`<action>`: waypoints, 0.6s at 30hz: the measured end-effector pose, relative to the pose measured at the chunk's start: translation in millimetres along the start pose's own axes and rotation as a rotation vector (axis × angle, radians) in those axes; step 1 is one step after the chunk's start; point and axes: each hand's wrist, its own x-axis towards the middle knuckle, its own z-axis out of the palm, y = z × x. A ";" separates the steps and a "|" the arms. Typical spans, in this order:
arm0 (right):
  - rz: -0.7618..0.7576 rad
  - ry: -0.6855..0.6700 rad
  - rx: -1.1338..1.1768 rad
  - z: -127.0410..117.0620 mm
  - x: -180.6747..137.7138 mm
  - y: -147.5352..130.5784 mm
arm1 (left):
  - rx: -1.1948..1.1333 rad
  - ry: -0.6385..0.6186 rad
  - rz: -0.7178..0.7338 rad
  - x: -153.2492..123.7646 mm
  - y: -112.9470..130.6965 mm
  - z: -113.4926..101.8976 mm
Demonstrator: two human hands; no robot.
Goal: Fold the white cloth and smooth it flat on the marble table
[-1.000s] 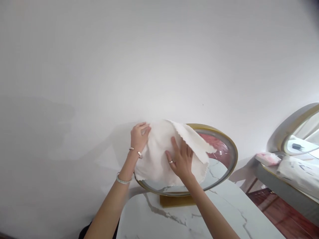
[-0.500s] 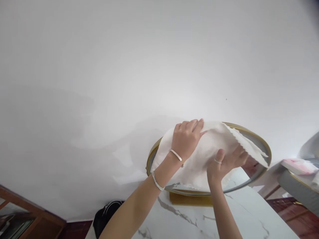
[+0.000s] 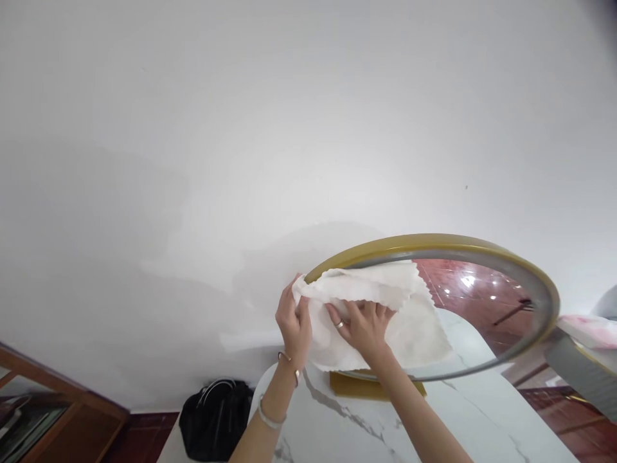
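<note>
White cloth (image 3: 415, 326), spread against the left part of the glass of a round gold-framed mirror (image 3: 434, 243). The left hand (image 3: 293, 323) was closed on the cloth's left edge, thumb and fingers pinched together just at the frame, seemingly so that the fabric would not slide down the tilted glass. The right hand (image 3: 365, 326) lay on the cloth with its fingers extended and slightly apart, gripping nothing. It wore a ring, and its flat pose looked suited to pressing the fabric onto the surface. The mirror stood on a gold base (image 3: 347, 384) at the far edge of a marble-patterned table (image 3: 448, 418), close to the white wall (image 3: 241, 128). A black bag (image 3: 214, 418) sat below the table's left edge, and a wooden cabinet (image 3: 62, 424) stood further left.
</note>
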 end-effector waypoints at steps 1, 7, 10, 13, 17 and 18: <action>0.028 0.003 -0.006 -1.9 3.9 4.0 | 0.001 -0.001 0.058 5.5 8.4 3.2; 0.292 0.153 -0.038 -43.5 68.0 44.4 | 0.137 -0.239 0.352 67.9 109.6 48.8; 0.311 0.297 -0.065 -62.8 95.1 58.8 | 0.224 -0.317 0.379 81.7 140.6 66.1; 0.217 0.300 -0.069 -68.0 110.9 57.8 | 0.231 -0.278 0.297 83.6 129.8 60.3; -0.002 0.135 0.027 -49.8 112.1 26.0 | 0.165 -0.151 0.097 65.9 66.8 27.7; -0.067 0.099 0.078 -41.6 106.8 14.1 | 0.137 -0.112 0.024 55.3 48.2 19.3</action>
